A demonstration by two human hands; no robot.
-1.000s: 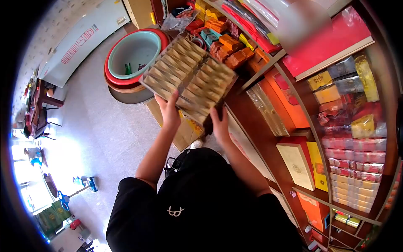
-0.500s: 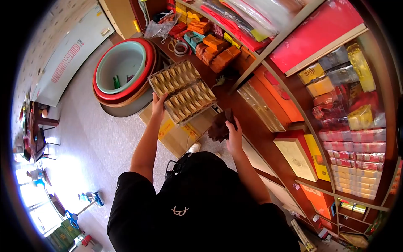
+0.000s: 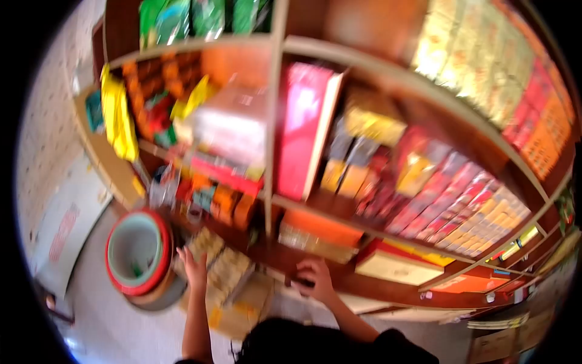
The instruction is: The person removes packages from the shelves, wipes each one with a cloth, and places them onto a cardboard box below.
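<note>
A clear tray of gold packets [image 3: 227, 270] rests at the lower middle-left, over a cardboard box [image 3: 245, 312]. My left hand [image 3: 194, 270] is at the tray's left edge, its fingers apart and raised, holding nothing that I can see. To the right of the tray, my right hand [image 3: 316, 280] has its fingers curled round something dark, which is blurred and mostly hidden; it is close to the low shelf edge.
Nested green and red basins [image 3: 138, 252] stand on the floor at left. Shelves rise ahead, holding a red box [image 3: 303, 130], stacked pink and gold packets [image 3: 451, 203], orange packets [image 3: 224, 203] and a yellow bag [image 3: 116, 115]. A white cabinet [image 3: 66, 221] is at far left.
The view has swung up and right towards the shelves. My left hand has come off the tray and opened. The dark brown thing in my right hand is now mostly hidden.
</note>
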